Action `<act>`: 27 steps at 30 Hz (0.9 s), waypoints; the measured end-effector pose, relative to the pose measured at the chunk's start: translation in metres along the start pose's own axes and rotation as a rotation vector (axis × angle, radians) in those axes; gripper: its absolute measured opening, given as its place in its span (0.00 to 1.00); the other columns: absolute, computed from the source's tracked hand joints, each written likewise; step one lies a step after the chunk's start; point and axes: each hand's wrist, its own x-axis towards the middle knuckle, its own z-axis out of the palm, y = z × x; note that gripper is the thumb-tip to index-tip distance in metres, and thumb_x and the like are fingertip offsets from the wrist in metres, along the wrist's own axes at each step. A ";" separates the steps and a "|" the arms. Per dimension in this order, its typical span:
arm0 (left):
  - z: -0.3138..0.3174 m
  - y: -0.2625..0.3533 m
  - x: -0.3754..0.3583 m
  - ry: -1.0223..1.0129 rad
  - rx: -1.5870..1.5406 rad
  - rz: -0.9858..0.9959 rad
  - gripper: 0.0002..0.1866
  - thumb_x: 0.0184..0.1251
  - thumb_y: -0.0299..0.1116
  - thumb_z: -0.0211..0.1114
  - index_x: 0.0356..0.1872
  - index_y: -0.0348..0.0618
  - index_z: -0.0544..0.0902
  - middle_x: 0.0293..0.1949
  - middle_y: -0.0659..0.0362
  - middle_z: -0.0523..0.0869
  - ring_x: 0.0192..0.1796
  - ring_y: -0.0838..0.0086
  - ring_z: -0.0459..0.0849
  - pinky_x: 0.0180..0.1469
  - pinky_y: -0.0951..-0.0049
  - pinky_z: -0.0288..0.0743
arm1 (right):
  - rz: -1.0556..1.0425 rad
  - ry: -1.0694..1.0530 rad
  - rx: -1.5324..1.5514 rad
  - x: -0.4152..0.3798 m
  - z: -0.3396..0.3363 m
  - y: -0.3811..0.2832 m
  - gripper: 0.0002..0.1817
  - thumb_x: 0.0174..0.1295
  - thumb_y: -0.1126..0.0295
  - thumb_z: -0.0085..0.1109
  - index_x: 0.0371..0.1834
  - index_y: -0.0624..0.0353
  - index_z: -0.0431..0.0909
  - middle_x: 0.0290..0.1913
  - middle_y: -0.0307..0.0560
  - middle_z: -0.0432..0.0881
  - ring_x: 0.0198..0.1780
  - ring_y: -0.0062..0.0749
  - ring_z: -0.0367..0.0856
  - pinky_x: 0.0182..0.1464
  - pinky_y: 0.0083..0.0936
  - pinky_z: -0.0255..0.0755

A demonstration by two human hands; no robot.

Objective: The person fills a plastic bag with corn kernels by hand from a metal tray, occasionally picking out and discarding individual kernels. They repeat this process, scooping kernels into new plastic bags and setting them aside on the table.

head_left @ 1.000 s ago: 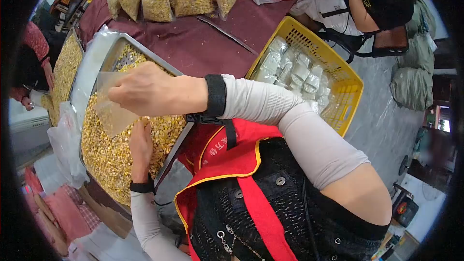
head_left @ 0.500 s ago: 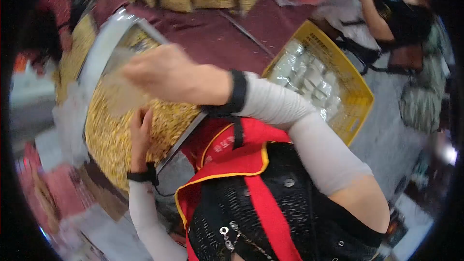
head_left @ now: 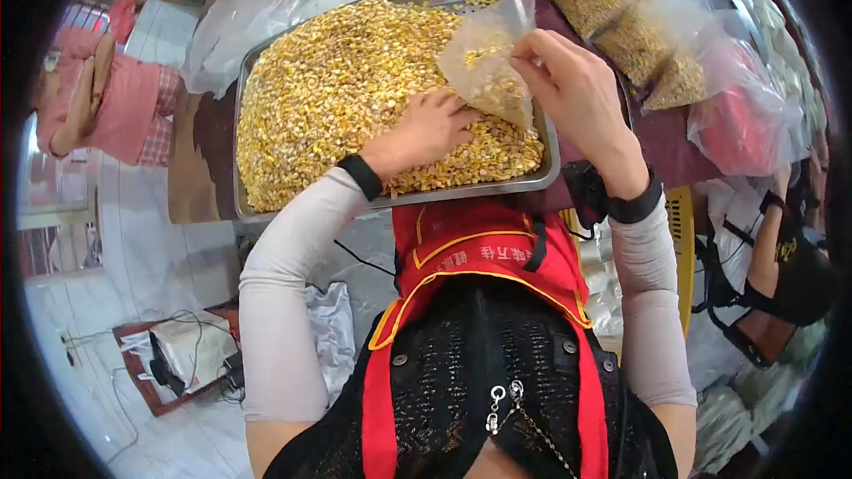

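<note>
A steel tray (head_left: pixel 524 184) holds a heap of small dried yellow and pale pieces (head_left: pixel 337 89), like split corn or seeds; their exact kind cannot be told. My left hand (head_left: pixel 428 131) lies on the heap with its fingers spread, close to the bag's lower edge. At the tray's right end, my right hand (head_left: pixel 577 93) pinches the upper edge of a clear plastic bag (head_left: pixel 493 93). Some of the pieces show inside that bag, which leans tilted over the heap.
Several filled bags (head_left: pixel 630 44) stand at the upper right beside a pink plastic bundle (head_left: pixel 745 115). A yellow crate (head_left: pixel 682 248) sits low on the right. A person in pink (head_left: pixel 115 98) is at the left, and another person's arm (head_left: pixel 768 239) shows at the right.
The view has turned and steadied, so the tray now lies straight ahead. My right hand has come back from across the tray to its right end, still with the bag.
</note>
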 end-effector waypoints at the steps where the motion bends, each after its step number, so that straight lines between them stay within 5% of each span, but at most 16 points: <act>1: 0.004 0.003 -0.003 0.020 0.052 0.066 0.14 0.60 0.36 0.57 0.47 0.47 0.79 0.46 0.55 0.78 0.51 0.62 0.75 0.50 0.60 0.68 | 0.024 -0.012 0.005 0.000 -0.001 0.000 0.05 0.56 0.68 0.56 0.33 0.54 0.73 0.30 0.44 0.79 0.32 0.45 0.79 0.31 0.35 0.71; 3: 0.004 -0.002 -0.007 0.045 0.106 0.119 0.15 0.61 0.37 0.57 0.48 0.47 0.78 0.46 0.57 0.77 0.52 0.62 0.73 0.49 0.59 0.67 | 0.005 -0.006 0.023 0.000 -0.003 0.003 0.05 0.57 0.67 0.56 0.33 0.55 0.73 0.30 0.45 0.78 0.32 0.44 0.79 0.31 0.35 0.71; 5: -0.006 -0.024 -0.013 -0.113 0.236 -0.052 0.13 0.60 0.39 0.57 0.45 0.48 0.78 0.42 0.58 0.76 0.51 0.65 0.73 0.47 0.59 0.67 | 0.032 -0.021 -0.002 -0.001 -0.005 0.005 0.05 0.58 0.67 0.55 0.33 0.55 0.73 0.30 0.45 0.78 0.32 0.44 0.79 0.31 0.34 0.71; 7: -0.010 -0.045 -0.023 0.003 0.294 -0.069 0.11 0.61 0.37 0.57 0.42 0.47 0.76 0.38 0.57 0.76 0.47 0.64 0.75 0.46 0.60 0.69 | 0.037 -0.020 0.046 0.000 -0.005 0.006 0.05 0.59 0.67 0.55 0.33 0.56 0.73 0.30 0.46 0.78 0.31 0.44 0.79 0.31 0.34 0.71; 11: -0.016 -0.073 -0.039 0.018 -0.022 -0.374 0.11 0.63 0.35 0.57 0.43 0.43 0.76 0.33 0.52 0.77 0.39 0.61 0.79 0.42 0.62 0.72 | 0.041 -0.056 0.079 0.002 -0.002 0.001 0.06 0.59 0.68 0.56 0.33 0.57 0.73 0.30 0.47 0.78 0.31 0.44 0.79 0.31 0.33 0.71; 15: -0.031 -0.075 -0.039 0.206 -0.599 -0.540 0.11 0.65 0.38 0.57 0.43 0.43 0.76 0.26 0.60 0.77 0.32 0.69 0.79 0.37 0.68 0.73 | 0.023 -0.072 0.095 0.000 0.000 0.000 0.05 0.59 0.69 0.56 0.33 0.58 0.73 0.30 0.48 0.78 0.31 0.44 0.79 0.31 0.33 0.71; 17: -0.039 -0.070 -0.036 0.284 -1.433 -1.016 0.10 0.65 0.37 0.57 0.44 0.46 0.78 0.30 0.63 0.78 0.31 0.72 0.78 0.34 0.73 0.73 | 0.045 -0.063 0.096 -0.002 -0.004 0.001 0.05 0.59 0.68 0.56 0.32 0.58 0.73 0.29 0.48 0.77 0.31 0.45 0.78 0.32 0.33 0.70; 22: -0.031 -0.076 -0.029 0.488 -2.188 -0.822 0.14 0.68 0.36 0.48 0.47 0.39 0.75 0.41 0.56 0.79 0.39 0.69 0.78 0.37 0.71 0.76 | 0.023 -0.070 0.074 -0.009 -0.009 0.005 0.05 0.58 0.69 0.56 0.32 0.58 0.73 0.29 0.48 0.76 0.32 0.44 0.77 0.32 0.34 0.70; 27: -0.052 -0.045 -0.003 0.586 -2.207 -0.760 0.13 0.68 0.37 0.52 0.46 0.41 0.75 0.42 0.58 0.76 0.38 0.70 0.77 0.37 0.71 0.75 | 0.001 -0.067 0.091 -0.010 -0.009 0.008 0.05 0.58 0.69 0.57 0.32 0.57 0.74 0.29 0.46 0.76 0.32 0.44 0.78 0.32 0.35 0.70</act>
